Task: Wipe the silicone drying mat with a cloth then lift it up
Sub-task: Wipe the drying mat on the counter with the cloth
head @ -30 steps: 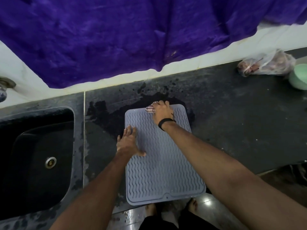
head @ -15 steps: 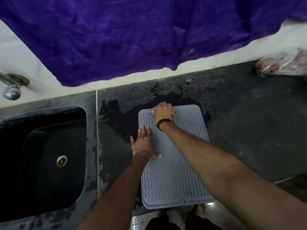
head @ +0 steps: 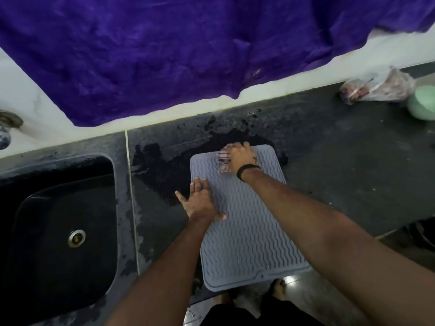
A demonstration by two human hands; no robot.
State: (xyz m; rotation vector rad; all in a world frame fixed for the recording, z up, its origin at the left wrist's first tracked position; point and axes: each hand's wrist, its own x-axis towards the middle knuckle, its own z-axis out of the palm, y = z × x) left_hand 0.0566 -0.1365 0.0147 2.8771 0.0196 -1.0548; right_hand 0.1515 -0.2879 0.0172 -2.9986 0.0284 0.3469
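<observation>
— Starting at the far left, what do you see from where you stand?

— A tap (head: 6, 128) on the pale wall, just peeking in, and below it the black sink (head: 26, 184) with its steel drain (head: 76, 238). Beside the sink runs the dark countertop (head: 353, 184), with a wet patch (head: 164, 165) spread between the sink's edge and the mat.

— And the mat itself?

— The grey silicone drying mat (head: 247, 243) lies flat on the counter, its near edge hanging a little past the counter's front. The left hand (head: 200, 203) is spread open, palm down, on the mat's left edge, with some fingers lying over onto the wet counter.

— What about the other hand?

— The right hand (head: 242, 157), a black band (head: 247, 170) at its wrist, is up at the mat's far end, closed over a bunched cloth (head: 223, 161) and pressing it against the ridges. The cloth looks striped, pinkish perhaps, but it is blurred and I would not swear to it.

— Anything further right?

— A crumpled plastic bag (head: 376, 88) against the wall, and just beside it a pale green bowl (head: 423, 104) cut by the edge of the view. Over all of it hangs a big purple cloth sheet (head: 188, 55) on the wall. Bare feet (head: 279, 288) show on the floor below the counter's edge.
</observation>
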